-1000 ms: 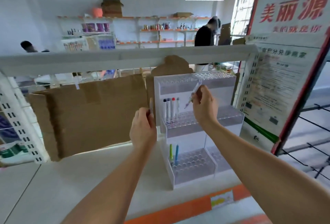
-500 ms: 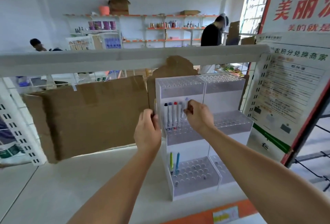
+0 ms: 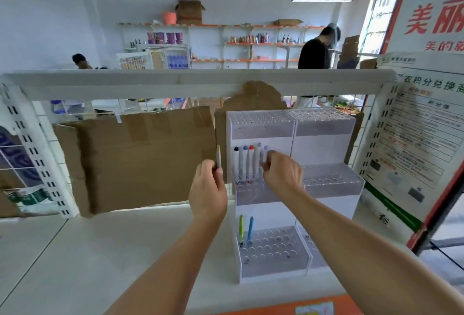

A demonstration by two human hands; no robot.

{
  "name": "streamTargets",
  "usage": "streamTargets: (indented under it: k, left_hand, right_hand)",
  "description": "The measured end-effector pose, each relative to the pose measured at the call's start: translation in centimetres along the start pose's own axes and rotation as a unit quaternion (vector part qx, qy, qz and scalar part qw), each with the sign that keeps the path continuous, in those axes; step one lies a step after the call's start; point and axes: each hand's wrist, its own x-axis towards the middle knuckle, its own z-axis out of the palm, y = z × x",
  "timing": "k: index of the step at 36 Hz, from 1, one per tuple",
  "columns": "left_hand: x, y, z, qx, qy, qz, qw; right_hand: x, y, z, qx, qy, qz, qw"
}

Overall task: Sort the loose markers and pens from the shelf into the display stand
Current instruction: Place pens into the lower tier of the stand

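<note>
Markers stand in a short row in the middle tier of a clear, stepped display stand (image 3: 324, 139) on a white shelf (image 3: 88, 252). The person's right hand (image 3: 282, 172) pinches a pale marker (image 3: 265, 155) at the right end of that row, seemingly seating it in a hole. Their left hand (image 3: 208, 189) is curled round a thin pen (image 3: 218, 156), held upright just left of the stand. Two more pens stand in the bottom tier. If the marker goes in crooked, it could miss its hole and knock its close neighbours askew.
</note>
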Motion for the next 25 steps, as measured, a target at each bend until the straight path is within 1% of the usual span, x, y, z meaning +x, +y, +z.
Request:
streamTargets:
  k: [4,6,9,10,11,13,15,19,22,23,25]
  left_hand:
    - [-0.4,0.2,0.1,0.002,-0.004,-0.002,1.000]
    - [-0.5,0.3,0.1,0.001,0.000,-0.001,1.000]
    - [-0.7,1.0,0.3,-0.008,0.009,0.009,1.000]
    - [-0.9,1.3,0.4,-0.014,0.011,0.017,1.000]
    - [-1.0,1.6,0.5,-0.020,0.013,0.027,0.999]
    - [-1.4,2.1,0.8,-0.028,0.016,0.046,0.998]
    - [-2.0,2.6,1.0,-0.035,0.021,0.064,0.997]
    - [-3.1,2.7,0.6,-0.048,0.016,0.083,0.995]
    - [-3.7,1.9,0.1,-0.026,0.002,0.107,0.994]
    - [-3.8,1.5,0.0,-0.019,0.004,0.102,0.995]
    - [-4.3,0.3,-0.1,-0.001,0.002,0.063,0.998]
  right_hand:
    - [0.5,0.6,-0.1,-0.038,-0.020,0.004,0.999]
    - [0.0,0.7,-0.2,-0.018,0.007,-0.005,1.000]
    - [-2.1,0.2,-0.4,0.076,0.117,-0.076,0.987]
    - [-2.8,-0.4,-0.4,0.114,0.126,-0.102,0.980]
    - [-3.3,-1.1,-0.4,0.154,0.118,-0.123,0.973]
    - [-4.1,-2.5,-0.5,0.235,0.080,-0.142,0.958]
    - [-4.6,-3.4,-0.7,0.298,0.064,-0.136,0.943]
    - [-5.6,-3.4,-0.9,0.381,0.057,-0.095,0.918]
    - [-6.5,-1.7,-0.5,0.402,0.106,-0.060,0.907]
    - [-6.9,-0.9,-0.3,0.410,0.128,-0.051,0.902]
    - [-8.1,0.8,0.0,0.415,0.161,-0.041,0.894]
